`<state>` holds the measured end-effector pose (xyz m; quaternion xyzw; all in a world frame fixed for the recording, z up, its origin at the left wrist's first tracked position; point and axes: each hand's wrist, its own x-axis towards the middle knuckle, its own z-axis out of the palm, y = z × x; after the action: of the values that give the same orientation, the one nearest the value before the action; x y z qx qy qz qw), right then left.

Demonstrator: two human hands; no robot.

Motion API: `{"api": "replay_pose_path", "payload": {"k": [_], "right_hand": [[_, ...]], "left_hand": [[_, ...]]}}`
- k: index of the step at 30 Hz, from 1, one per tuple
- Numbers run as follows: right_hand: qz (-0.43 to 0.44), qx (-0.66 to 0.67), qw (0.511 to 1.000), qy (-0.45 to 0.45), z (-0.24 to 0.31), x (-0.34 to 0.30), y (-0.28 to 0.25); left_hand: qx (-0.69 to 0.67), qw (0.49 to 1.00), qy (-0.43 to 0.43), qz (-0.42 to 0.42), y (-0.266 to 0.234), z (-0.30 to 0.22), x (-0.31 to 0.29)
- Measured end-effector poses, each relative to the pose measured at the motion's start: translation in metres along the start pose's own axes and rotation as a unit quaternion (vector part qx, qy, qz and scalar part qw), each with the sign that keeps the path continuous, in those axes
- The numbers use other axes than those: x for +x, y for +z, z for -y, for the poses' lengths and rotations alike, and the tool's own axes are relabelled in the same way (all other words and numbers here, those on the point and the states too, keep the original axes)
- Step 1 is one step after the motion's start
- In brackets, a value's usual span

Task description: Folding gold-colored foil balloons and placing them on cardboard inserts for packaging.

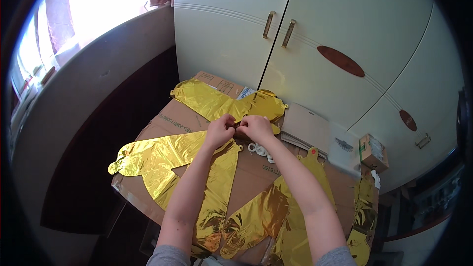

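My left hand (221, 131) and my right hand (255, 128) meet over the middle of the cardboard, fingertips pinched and almost touching. Whatever they pinch is too small or hidden to make out. Just beyond them lies a flat, uninflated gold foil balloon (212, 99), bent in a wide V with small tabs at its ends. A second gold foil balloon (162, 160) spreads to the left, partly under my left forearm. Several white rings (261, 150), perhaps ribbon or tape rolls, lie beside my right wrist. More gold foil (261, 212) lies nearer, partly beneath my right forearm.
The brown cardboard (162, 120) covers the work surface. At its right are a stack of flat grey-brown sheets (305, 125), a clear plastic packet (343, 149) and a small open carton (373, 151). White cabinet doors (340, 15) stand behind; a curved ledge (123, 34) runs below the window.
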<state>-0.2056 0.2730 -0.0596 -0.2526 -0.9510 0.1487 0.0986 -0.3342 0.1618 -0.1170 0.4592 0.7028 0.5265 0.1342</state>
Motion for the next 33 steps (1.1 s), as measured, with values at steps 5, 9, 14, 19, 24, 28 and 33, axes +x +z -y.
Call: {"api": "replay_pose_path", "payload": {"k": [5,9,14,19,24,28,33], "right_hand": [[0.023,0.034,0.999,0.024,-0.006,0.009,-0.001],[0.038,0.049,0.998,0.011,-0.010,0.012,0.000],[0.002,0.060,0.998,0.013,-0.007,0.010,0.002],[-0.084,0.013,0.995,-0.044,0.000,-0.001,0.003],[-0.212,-0.171,0.938,-0.215,0.004,-0.023,0.013],[-0.187,-0.213,0.934,-0.219,-0.008,-0.031,0.013],[-0.058,-0.144,0.981,-0.117,-0.013,-0.038,0.008]], "left_hand": [[0.013,1.000,0.004,0.007,0.001,-0.003,-0.001],[0.010,1.000,0.010,0.017,0.000,-0.001,0.000],[0.024,1.000,0.010,0.002,0.003,0.000,0.000],[0.049,0.998,0.036,-0.021,0.005,0.002,0.000],[0.035,0.998,0.032,-0.038,0.006,0.005,0.002],[0.046,0.998,0.025,-0.046,0.006,0.000,0.002],[0.051,0.997,0.008,-0.050,0.003,-0.001,0.000]]}}
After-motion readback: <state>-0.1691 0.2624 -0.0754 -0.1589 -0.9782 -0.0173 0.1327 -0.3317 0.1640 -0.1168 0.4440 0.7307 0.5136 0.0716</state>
